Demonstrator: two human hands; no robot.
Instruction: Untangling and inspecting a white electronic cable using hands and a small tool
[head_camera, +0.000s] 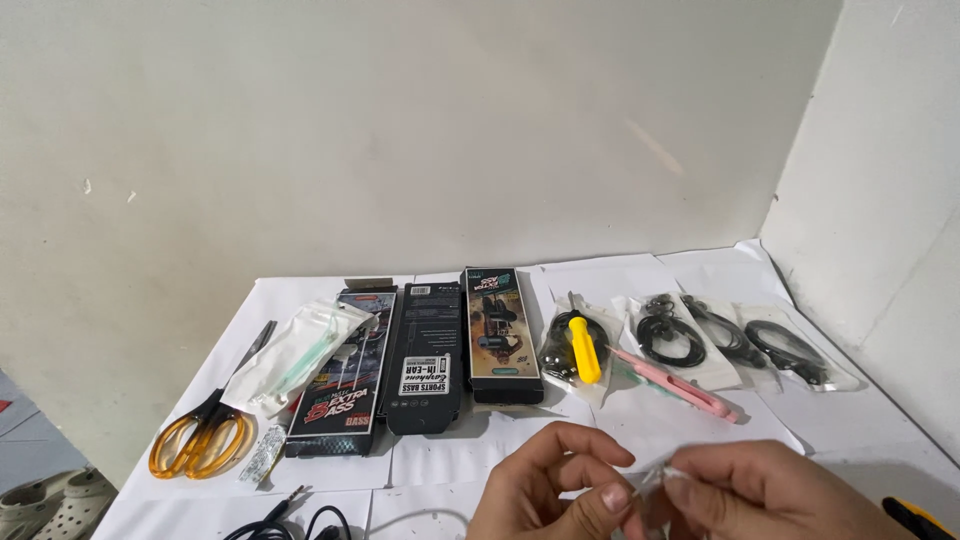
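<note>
1. Here, the person's left hand (545, 490) and right hand (745, 495) meet at the bottom edge of the view, in front of the middle black box (425, 360), which serves as the landmark.
2. Both hands pinch a small clear plastic piece (650, 480) between them; the fingers (610, 497) of the left hand are closed on its left end, those of the right hand are closed on its right end. What lies inside the piece is too small and blurred to tell.
3. The step in hand looks like opening or pulling apart this small clear wrapper, held in the air above the white-covered table (690, 275).
4. The next move seems to call for a firm two-sided pinch and a gentle pull apart, since the thin plastic may slip.
5. Left of the landmark box lies another dark box (345, 395) with a clear bag (300, 355) across it, and farther left the orange-handled scissors (205, 425).
6. Right of the landmark stands a third box (500, 335), then a yellow-handled screwdriver (583, 350) on a bag of black cable (560, 350).
7. Farther right lie a pink tool (680, 385) and more bagged black cables (670, 340).
</note>
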